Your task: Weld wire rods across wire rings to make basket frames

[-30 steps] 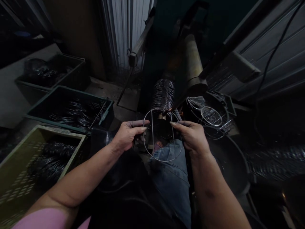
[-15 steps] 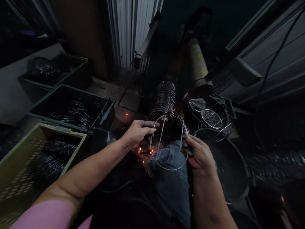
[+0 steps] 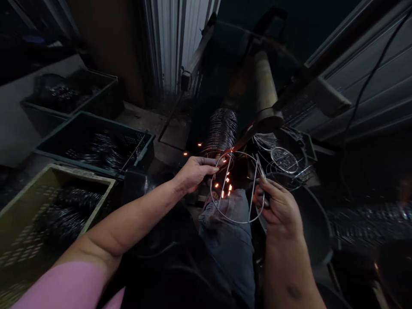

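Between both hands a thin wire ring (image 3: 238, 222) is held up, with two straight wire rods across it. My left hand (image 3: 192, 175) pinches the ring's upper left edge between thumb and fingers. My right hand (image 3: 279, 206) is closed at the ring's right side, around several thin wires (image 3: 258, 165) whose ends stick up; how many it grips is hidden. The ring's top edge meets a dark metal welding arm (image 3: 246, 136), and orange sparks (image 3: 228, 180) fall below that spot. Just behind hangs a stack of wire rings (image 3: 222, 128).
At left stand a yellow crate (image 3: 16, 193), a green crate (image 3: 41, 147) and a dark crate (image 3: 109, 86), all with wire parts in them. A large dark tub (image 3: 326, 223) is at right, wire pieces (image 3: 283, 159) behind it. A thick cylinder (image 3: 266, 86) juts out above.
The wire ring and both hands have moved slightly right, and the ring has turned. Sparks now fall in front of the ring's upper left part, brighter than before.
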`<action>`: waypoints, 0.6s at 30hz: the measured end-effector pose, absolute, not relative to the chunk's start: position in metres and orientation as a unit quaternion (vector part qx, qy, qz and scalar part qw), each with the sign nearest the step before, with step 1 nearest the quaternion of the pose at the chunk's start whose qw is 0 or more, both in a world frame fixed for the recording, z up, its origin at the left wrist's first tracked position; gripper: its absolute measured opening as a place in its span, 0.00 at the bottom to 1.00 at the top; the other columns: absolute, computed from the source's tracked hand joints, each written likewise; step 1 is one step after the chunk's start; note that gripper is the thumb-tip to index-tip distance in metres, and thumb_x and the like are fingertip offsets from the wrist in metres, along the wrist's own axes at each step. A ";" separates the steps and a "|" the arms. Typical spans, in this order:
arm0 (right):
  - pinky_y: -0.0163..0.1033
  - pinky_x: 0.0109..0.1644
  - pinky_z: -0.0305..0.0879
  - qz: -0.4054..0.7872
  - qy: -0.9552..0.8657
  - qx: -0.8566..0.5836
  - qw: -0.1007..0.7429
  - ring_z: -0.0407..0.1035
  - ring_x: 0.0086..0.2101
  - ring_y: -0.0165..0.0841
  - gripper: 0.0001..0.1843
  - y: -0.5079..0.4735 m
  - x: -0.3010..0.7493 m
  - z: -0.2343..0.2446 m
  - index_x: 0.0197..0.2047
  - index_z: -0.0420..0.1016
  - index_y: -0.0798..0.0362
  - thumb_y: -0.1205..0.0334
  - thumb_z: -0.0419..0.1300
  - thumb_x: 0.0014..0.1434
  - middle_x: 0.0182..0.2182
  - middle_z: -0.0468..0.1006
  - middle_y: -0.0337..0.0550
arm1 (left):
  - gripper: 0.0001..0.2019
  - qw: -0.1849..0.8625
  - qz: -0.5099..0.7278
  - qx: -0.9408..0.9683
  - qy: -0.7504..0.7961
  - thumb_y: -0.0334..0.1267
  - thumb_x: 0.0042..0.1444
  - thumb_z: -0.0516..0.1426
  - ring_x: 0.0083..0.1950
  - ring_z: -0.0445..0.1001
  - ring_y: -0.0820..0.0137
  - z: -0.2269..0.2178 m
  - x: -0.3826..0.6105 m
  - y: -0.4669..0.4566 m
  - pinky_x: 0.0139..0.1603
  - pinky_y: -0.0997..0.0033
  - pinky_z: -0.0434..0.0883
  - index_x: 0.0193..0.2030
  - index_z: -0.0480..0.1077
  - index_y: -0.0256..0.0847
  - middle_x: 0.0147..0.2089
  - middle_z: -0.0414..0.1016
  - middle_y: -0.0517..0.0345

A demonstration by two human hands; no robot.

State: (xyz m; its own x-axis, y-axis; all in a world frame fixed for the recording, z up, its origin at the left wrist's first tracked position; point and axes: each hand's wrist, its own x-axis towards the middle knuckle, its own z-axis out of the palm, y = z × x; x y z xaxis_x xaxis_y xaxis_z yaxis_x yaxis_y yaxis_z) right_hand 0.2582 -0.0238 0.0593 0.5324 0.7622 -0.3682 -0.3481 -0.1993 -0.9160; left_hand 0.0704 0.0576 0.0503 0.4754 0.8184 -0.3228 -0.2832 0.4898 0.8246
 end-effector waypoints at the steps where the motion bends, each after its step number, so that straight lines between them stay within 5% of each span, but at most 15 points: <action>1: 0.25 0.13 0.55 0.452 -0.167 -0.620 0.620 0.58 0.15 0.21 0.20 -0.024 0.258 0.058 0.27 0.72 0.58 0.59 0.73 0.31 0.17 0.68 0.34 | 0.18 0.775 0.359 0.365 0.371 0.26 0.46 0.58 0.19 0.66 0.79 0.049 0.069 0.057 0.18 0.79 0.63 0.47 0.72 0.33 0.24 0.72 0.59; 4: 0.26 0.13 0.53 0.433 -0.183 -0.610 0.638 0.58 0.15 0.21 0.19 -0.016 0.256 0.049 0.27 0.72 0.58 0.59 0.72 0.31 0.17 0.68 0.34 | 0.29 0.734 0.393 0.381 0.402 0.31 0.49 0.58 0.18 0.65 0.79 0.042 0.058 0.053 0.18 0.80 0.62 0.60 0.59 0.40 0.24 0.72 0.62; 7: 0.28 0.14 0.53 0.394 -0.256 -0.623 0.625 0.57 0.14 0.22 0.19 0.007 0.249 0.035 0.27 0.73 0.58 0.54 0.70 0.34 0.16 0.68 0.34 | 0.31 0.675 0.408 0.418 0.451 0.35 0.52 0.57 0.13 0.60 0.80 0.033 0.034 0.045 0.13 0.81 0.56 0.63 0.53 0.39 0.18 0.68 0.66; 13: 0.30 0.18 0.52 0.282 -0.366 -0.666 0.585 0.59 0.16 0.24 0.16 0.021 0.238 0.018 0.28 0.75 0.58 0.52 0.65 0.43 0.16 0.68 0.33 | 0.26 0.660 0.378 0.450 0.468 0.39 0.54 0.54 0.09 0.54 0.82 0.040 -0.013 0.014 0.09 0.83 0.48 0.61 0.59 0.41 0.17 0.68 0.66; 18: 0.38 0.35 0.66 0.239 -0.517 -0.685 0.454 0.70 0.28 0.33 0.19 -0.051 0.230 0.019 0.42 0.77 0.54 0.55 0.63 0.47 0.28 0.78 0.41 | 0.21 0.794 0.206 0.435 0.372 0.39 0.53 0.54 0.08 0.50 0.83 0.049 0.001 -0.007 0.09 0.82 0.43 0.54 0.67 0.39 0.14 0.66 0.64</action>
State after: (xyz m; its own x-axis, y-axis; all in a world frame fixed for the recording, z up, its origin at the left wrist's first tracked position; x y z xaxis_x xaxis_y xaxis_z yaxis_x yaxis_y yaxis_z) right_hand 0.2301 -0.0509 0.0186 0.3499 0.9260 0.1419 0.4916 -0.0526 -0.8692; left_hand 0.0008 -0.0065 0.0493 0.6384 0.6510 -0.4107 -0.0046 0.5367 0.8437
